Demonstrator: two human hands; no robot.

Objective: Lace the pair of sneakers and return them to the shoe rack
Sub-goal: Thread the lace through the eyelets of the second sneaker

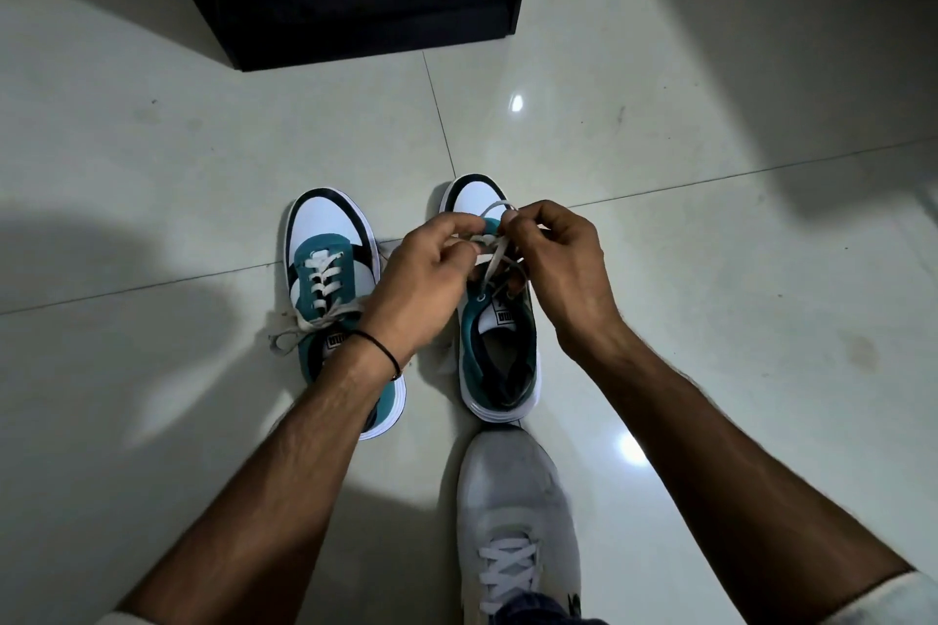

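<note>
— Sneakers: where are they sitting?
— On the floor (152, 178). The laced sneaker (330, 289) is lying at nine o'clock of the hands.
— And the hands?
— Left hand (426, 279) and right hand (563, 264) are both pinching the lace (495, 254) above the right sneaker (500, 350).

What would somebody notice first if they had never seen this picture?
Probably the two hands in the middle: the left hand and right hand pinch a white lace over the right sneaker, a teal and white one on the shiny tiled floor. Just left of it stands its twin, the left sneaker, already laced. At the bottom a grey shoe on the person's foot pokes in.
</note>
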